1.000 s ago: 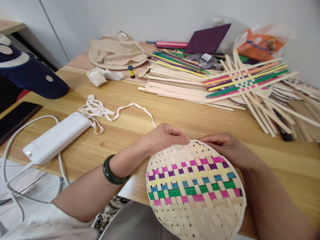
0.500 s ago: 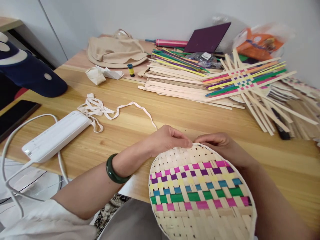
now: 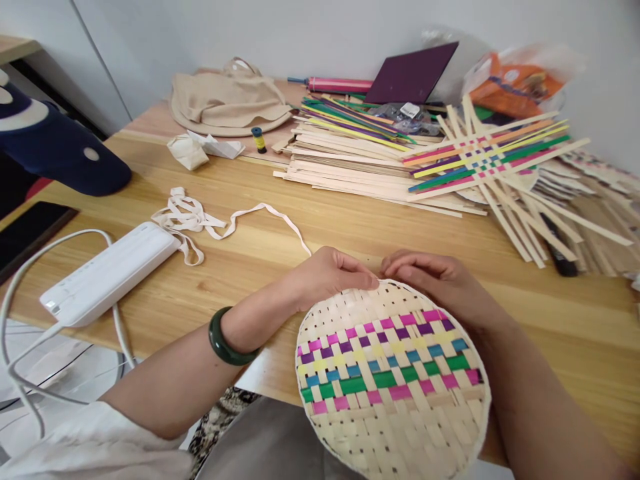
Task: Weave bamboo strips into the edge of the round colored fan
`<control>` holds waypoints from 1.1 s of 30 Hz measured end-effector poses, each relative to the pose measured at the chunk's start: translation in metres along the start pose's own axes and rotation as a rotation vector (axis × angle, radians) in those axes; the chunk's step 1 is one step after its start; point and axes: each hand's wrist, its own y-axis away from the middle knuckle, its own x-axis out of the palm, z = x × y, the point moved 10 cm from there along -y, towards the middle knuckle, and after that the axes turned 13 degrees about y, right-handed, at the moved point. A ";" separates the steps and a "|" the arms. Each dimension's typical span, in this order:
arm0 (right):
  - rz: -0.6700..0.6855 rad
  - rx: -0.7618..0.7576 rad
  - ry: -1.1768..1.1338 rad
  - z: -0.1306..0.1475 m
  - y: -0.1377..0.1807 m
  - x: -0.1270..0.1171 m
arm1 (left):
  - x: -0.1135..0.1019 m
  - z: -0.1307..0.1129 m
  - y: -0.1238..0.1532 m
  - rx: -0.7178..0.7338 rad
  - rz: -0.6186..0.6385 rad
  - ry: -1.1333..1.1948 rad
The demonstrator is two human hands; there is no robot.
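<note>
A round woven bamboo mat (image 3: 390,393) with purple, pink, yellow, blue and green bands stands tilted at the table's near edge. My left hand (image 3: 327,275), a green bangle on its wrist, pinches the mat's top rim with closed fingers. My right hand (image 3: 435,283) grips the same rim just to the right, fingers curled over it. The fingertips of both hands almost touch at the top of the mat. A white ribbon (image 3: 235,223) trails across the wooden table (image 3: 350,233) toward my left hand.
A white power strip (image 3: 107,270) with cable lies at the left. Stacks of plain and coloured bamboo strips (image 3: 360,157), an unfinished weave (image 3: 493,160), a beige hat (image 3: 230,100), crumpled paper (image 3: 193,150), a thread spool (image 3: 259,140) and a dark blue cap (image 3: 55,143) crowd the back.
The mat has shifted slightly up and left in view. My right hand's fingers have come further over the rim toward my left hand.
</note>
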 end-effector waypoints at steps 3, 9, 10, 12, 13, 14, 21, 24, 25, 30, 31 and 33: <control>-0.090 0.004 0.067 -0.002 0.002 -0.016 | -0.005 -0.005 0.000 0.039 -0.042 -0.024; 0.105 0.172 0.059 -0.014 0.007 0.008 | -0.005 -0.010 0.001 0.082 -0.040 -0.036; 0.087 0.174 0.052 -0.014 0.007 0.008 | -0.005 -0.010 0.000 0.078 -0.031 -0.035; 0.055 0.168 0.036 -0.013 0.005 0.007 | -0.004 -0.011 0.000 0.084 -0.021 -0.051; 0.043 0.168 0.031 -0.013 0.004 0.007 | -0.005 -0.012 0.000 0.094 -0.027 -0.065; 0.033 0.170 0.028 -0.014 0.003 0.007 | -0.006 -0.013 0.000 0.108 -0.037 -0.077; -0.028 0.186 0.002 -0.018 0.003 0.010 | -0.016 -0.004 -0.006 0.064 -0.056 -0.015; -0.024 0.171 0.018 -0.018 0.002 0.010 | -0.017 -0.006 -0.006 0.082 -0.062 -0.031; -0.039 0.145 0.046 -0.015 0.001 0.008 | -0.017 -0.008 -0.005 0.094 -0.067 -0.043; -0.432 -0.340 0.470 0.045 0.012 -0.020 | -0.014 -0.010 -0.004 0.117 -0.074 -0.082; -0.490 -0.443 0.569 0.058 0.017 -0.018 | -0.013 -0.010 -0.004 0.125 -0.067 -0.085; -0.532 -0.582 0.727 0.076 0.024 -0.007 | -0.010 -0.010 -0.003 0.145 -0.051 -0.082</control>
